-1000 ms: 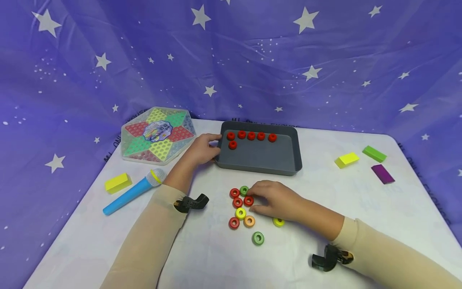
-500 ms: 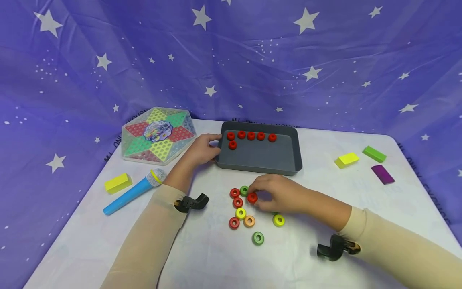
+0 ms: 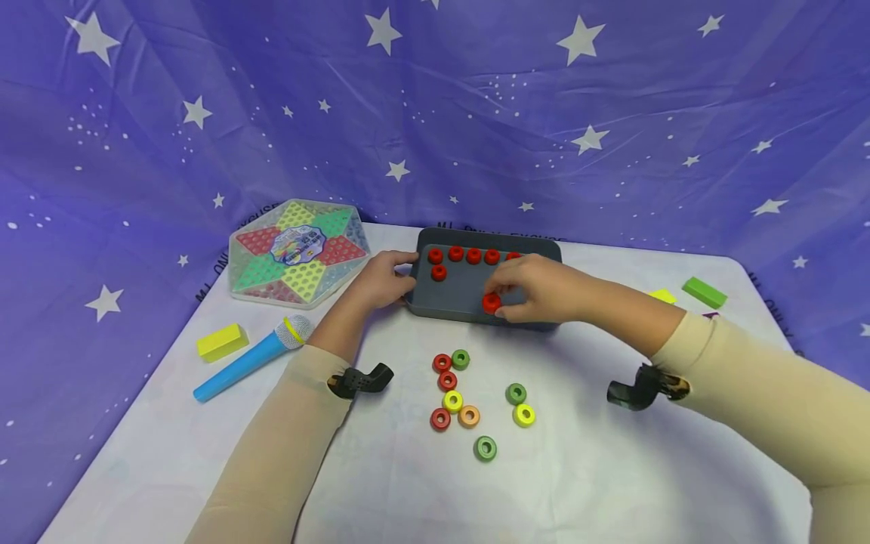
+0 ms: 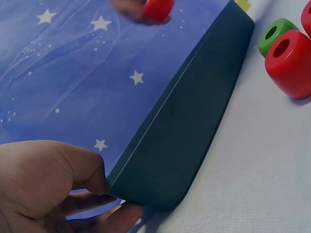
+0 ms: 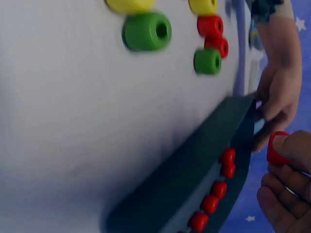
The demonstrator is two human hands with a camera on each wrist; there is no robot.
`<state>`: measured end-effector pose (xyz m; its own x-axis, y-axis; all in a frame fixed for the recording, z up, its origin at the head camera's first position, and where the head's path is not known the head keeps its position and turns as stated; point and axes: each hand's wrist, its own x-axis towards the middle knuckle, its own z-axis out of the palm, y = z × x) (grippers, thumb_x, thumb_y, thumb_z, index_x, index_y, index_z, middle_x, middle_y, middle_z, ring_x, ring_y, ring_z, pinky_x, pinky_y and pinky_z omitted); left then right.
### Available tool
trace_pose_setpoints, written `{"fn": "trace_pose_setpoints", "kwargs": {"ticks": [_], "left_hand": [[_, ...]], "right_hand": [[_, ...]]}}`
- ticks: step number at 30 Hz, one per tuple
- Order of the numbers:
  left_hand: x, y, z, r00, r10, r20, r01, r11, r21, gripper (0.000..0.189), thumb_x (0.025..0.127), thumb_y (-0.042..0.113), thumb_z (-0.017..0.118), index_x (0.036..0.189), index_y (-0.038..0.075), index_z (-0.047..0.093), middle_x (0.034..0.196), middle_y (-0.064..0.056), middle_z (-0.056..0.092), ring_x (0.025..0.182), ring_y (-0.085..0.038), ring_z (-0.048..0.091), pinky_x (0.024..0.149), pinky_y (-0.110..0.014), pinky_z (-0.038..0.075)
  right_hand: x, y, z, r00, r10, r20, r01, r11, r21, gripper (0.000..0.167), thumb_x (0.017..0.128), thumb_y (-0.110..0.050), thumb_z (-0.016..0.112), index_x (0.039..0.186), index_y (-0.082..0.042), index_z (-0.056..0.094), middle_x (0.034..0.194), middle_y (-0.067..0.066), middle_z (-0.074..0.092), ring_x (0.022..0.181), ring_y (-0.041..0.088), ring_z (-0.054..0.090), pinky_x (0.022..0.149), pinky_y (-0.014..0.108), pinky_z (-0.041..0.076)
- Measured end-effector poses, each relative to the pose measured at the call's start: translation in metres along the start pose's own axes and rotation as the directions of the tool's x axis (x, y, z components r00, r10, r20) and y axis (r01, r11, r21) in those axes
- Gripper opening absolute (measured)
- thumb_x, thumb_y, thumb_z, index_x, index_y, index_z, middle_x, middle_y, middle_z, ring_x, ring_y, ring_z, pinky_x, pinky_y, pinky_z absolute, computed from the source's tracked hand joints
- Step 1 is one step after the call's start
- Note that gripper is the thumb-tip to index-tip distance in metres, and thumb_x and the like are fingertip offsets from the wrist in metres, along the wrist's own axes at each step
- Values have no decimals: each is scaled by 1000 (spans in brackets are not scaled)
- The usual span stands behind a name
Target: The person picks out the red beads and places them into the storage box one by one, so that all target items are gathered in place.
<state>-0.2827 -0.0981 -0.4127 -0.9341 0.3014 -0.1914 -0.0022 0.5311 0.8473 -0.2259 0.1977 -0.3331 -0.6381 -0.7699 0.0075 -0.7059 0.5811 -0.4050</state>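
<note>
One red ring (image 3: 492, 303) is pinched between the thumb and fingers of your right hand (image 3: 541, 289), raised over the grey tray (image 3: 462, 295). Your left hand (image 3: 383, 281) grips the tray's left end. Inside lie six more red rings (image 3: 473, 256), five along the back and one in front of the row's left end.

Closer to you, nine loose rings (image 3: 469, 416) lie on the white, woven-looking tabletop (image 3: 598, 483): three red, three green, two yellow, one orange. To your left are a blue microphone (image 3: 254, 361), a yellow block (image 3: 222, 344) and a six-sided game box (image 3: 299, 253); to your right, a green block (image 3: 704, 292), with your sleeve partly hiding others.

Behind the table hangs a creased purple curtain (image 3: 462, 91) printed with white stars and dots. Black capitals along its bottom read "ONLY EXCUSE", partly cut off by the table. The game box's round label is too small to read.
</note>
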Motion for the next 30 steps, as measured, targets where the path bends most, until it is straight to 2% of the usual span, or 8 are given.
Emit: {"fn": "trace_pose_setpoints", "kwargs": {"ticks": [5,9,13,17,25,30], "left_hand": [[0,0,0,1000,-6,-5,6,1000,11,60,89,8,60,149,8,52,148,-16,51,94,-26,70,66,-34,63],[0,-1,0,1000,-11,-9,11,1000,16,59,90,8,60,149,9,53,147,-15,52,94,-26,70,66,-34,63],[0,-1,0,1000,-10,-13,11,1000,22,59,90,8,60,149,10,53,147,-15,51,93,-26,70,66,-34,63],[1,1,0,1000,0,-15,1,1000,26,60,89,9,60,148,9,53,146,-15,53,91,-25,70,65,-34,63],[0,1,1,1000,-14,0,14,1000,15,60,89,9,60,149,9,52,145,-15,54,88,-24,70,65,-34,62],[1,-1,0,1000,-11,-6,11,1000,7,60,89,8,60,149,9,53,141,-16,58,87,-24,70,64,-34,62]], "right_hand": [[21,16,-17,1000,25,4,-25,1000,-7,30,86,-11,75,116,-8,73,110,2,72,96,17,66,87,38,60],[42,29,-20,1000,25,8,-25,999,-22,30,86,-7,74,116,-5,72,106,5,72,94,22,66,85,38,59],[64,43,-14,999,34,20,-33,998,-50,27,87,-8,73,114,-6,73,99,4,71,90,24,65,81,34,57],[81,52,-7,999,37,23,-35,996,-78,26,87,-8,74,113,-5,73,99,5,71,89,23,64,82,36,57],[102,56,11,992,94,83,-86,992,-93,27,90,-11,74,116,-5,71,102,5,71,90,20,64,85,37,58],[107,63,23,989,113,99,-97,984,-149,17,90,-13,74,105,-7,71,90,1,68,79,17,60,72,33,54]]}}
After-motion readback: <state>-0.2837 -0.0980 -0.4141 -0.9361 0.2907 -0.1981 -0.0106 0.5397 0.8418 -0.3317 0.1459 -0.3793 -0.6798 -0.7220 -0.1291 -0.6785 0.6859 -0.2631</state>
